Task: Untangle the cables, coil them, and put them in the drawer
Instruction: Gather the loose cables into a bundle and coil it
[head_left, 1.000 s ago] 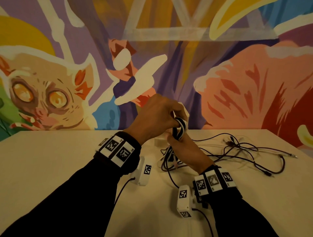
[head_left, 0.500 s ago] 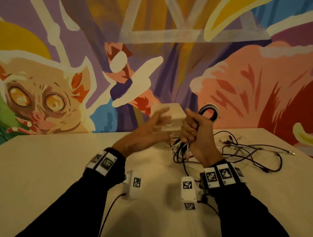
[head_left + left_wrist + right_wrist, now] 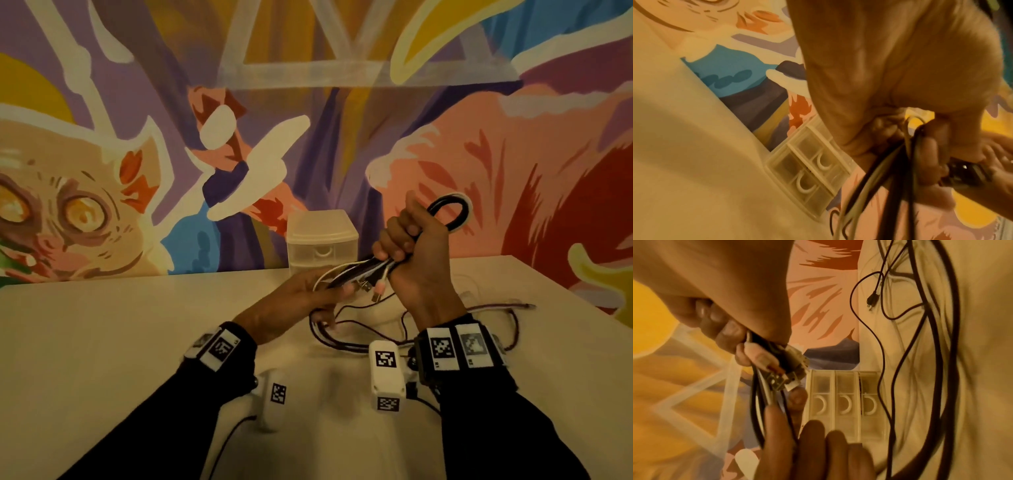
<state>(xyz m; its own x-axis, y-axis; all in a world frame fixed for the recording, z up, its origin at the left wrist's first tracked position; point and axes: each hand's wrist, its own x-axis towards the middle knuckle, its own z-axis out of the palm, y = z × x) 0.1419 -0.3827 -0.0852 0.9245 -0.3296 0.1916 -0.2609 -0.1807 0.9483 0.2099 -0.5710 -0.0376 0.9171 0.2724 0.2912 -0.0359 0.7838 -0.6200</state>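
Note:
A coiled bundle of black and white cables (image 3: pixel 363 270) is raised above the table, in front of the drawer unit. My right hand (image 3: pixel 414 253) grips its middle in a fist, and a loop (image 3: pixel 452 209) sticks out above the fist. USB plugs (image 3: pixel 376 291) hang from the lower end, also seen as plugs (image 3: pixel 789 373) in the right wrist view. My left hand (image 3: pixel 308 294) pinches the bundle's lower loops between thumb and fingers (image 3: pixel 931 149). A small translucent drawer unit (image 3: pixel 322 236) stands against the wall with its drawers shut (image 3: pixel 844 402).
Several loose dark cables (image 3: pixel 356 346) lie tangled on the beige table (image 3: pixel 120 342) under and to the right of my hands, with a plug end (image 3: pixel 872 298) near the wall. A painted mural wall rises right behind the table.
My right hand has lifted the coiled bundle up and to the right. My left hand let go, opened toward the drawer unit, and now holds the bundle's lower end again.

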